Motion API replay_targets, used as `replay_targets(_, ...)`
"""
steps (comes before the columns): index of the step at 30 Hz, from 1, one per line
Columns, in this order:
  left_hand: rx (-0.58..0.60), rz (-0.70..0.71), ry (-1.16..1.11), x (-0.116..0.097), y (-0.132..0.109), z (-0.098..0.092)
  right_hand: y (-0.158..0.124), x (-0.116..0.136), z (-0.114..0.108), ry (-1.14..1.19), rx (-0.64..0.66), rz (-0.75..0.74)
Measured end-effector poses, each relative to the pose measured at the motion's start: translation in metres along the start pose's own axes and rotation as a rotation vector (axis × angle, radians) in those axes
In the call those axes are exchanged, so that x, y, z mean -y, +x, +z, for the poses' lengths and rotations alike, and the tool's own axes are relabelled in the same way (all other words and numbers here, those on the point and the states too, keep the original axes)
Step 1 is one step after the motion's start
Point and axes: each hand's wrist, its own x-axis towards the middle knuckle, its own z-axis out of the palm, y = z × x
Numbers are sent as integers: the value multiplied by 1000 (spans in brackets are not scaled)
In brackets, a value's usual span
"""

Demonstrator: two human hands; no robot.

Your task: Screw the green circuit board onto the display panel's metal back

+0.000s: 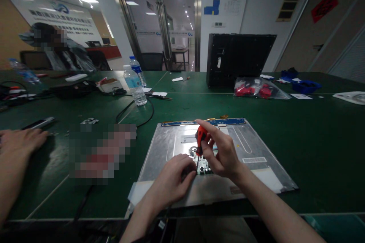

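Observation:
In my right hand (225, 152) is a small screwdriver (201, 136) with a red and black handle, held nearly upright, its shaft pointing down. Its tip meets the near left part of a small circuit board (203, 169), which my right fingers partly cover. The board lies on the silvery metal back of a flat display panel (182, 193). My left hand (176, 176) rests on the panel, its fingers curled and pressed together beside the screwdriver tip; whatever they pinch is hidden. Along the panel's far edge runs a blue circuit strip (236, 121).
Another person's hand (25, 140) rests at the left by a phone-like device (40, 122). Water bottles (137, 87) and a cable (152, 112) lie beyond. At the back stands a black monitor casing (239, 59), near a bag with red items (259, 88). A person (62, 51) sits far left.

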Motion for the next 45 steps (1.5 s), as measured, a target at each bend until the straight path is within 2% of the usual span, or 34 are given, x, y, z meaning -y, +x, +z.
replay_targets(6,6,16,-13,2,1,0,1,1,3,-112,-63,-37)
replay_targets(15,2,-1,-2,-3,1,-1,1,1,-1,-42,-13,-10)
replay_targets(23,-6,6,7,-1,1,0,2,1,2,-128,-75,-52)
replay_targets(31,-11,10,10,0,1,0,-1,1,-2,-53,-7,-16)
replay_targets(40,-3,6,-3,0,0,0,3,1,2,-118,-81,-64)
replay_targets(45,-14,3,4,-1,0,0,2,2,-1,-92,-18,-32)
